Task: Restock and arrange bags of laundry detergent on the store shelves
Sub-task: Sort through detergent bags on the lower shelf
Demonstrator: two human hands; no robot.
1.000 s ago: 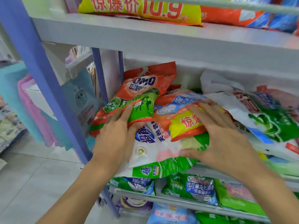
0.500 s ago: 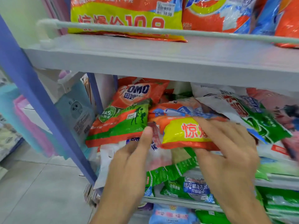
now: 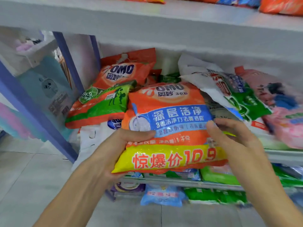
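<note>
Head view only.

An orange bag (image 3: 170, 128) of detergent is held upright in front of the middle shelf (image 3: 287, 155), printed face toward the camera. It has a blue band across the middle and a yellow price band at the bottom. Its top overlaps the pile on that shelf, but contact there cannot be told. Its bottom edge is held out past the shelf front, unsupported by the shelf.

The left grip (image 3: 118, 148) is closed on the bag's lower left corner. The thumb is laid flat across the front, just under the blue band, and the fingers are curled beneath the bottom edge. The forearm is raised from the lower left with the wrist roughly straight.

The right grip (image 3: 232, 138) is closed on the bag's right edge. The thumb is pressed on the front and the fingers are passed behind, only partly seen. The forearm is raised from the lower right.

At the shelf's left end an orange-green bag (image 3: 106, 99) is laid tilted on a white bag (image 3: 91, 138), which overhangs the shelf front. A white-green bag (image 3: 229, 92) is seen just right of the held bag, also tilted. A pink bag (image 3: 287, 115) lies further right, blurred.

The upper shelf (image 3: 164, 22) runs overhead. Green bags (image 3: 219, 176) are stacked on the lower shelf (image 3: 180, 183), and a light blue bag (image 3: 162, 194) is seen beneath it. A blue post (image 3: 32, 112) stands at the left on a tiled floor (image 3: 32, 177).
</note>
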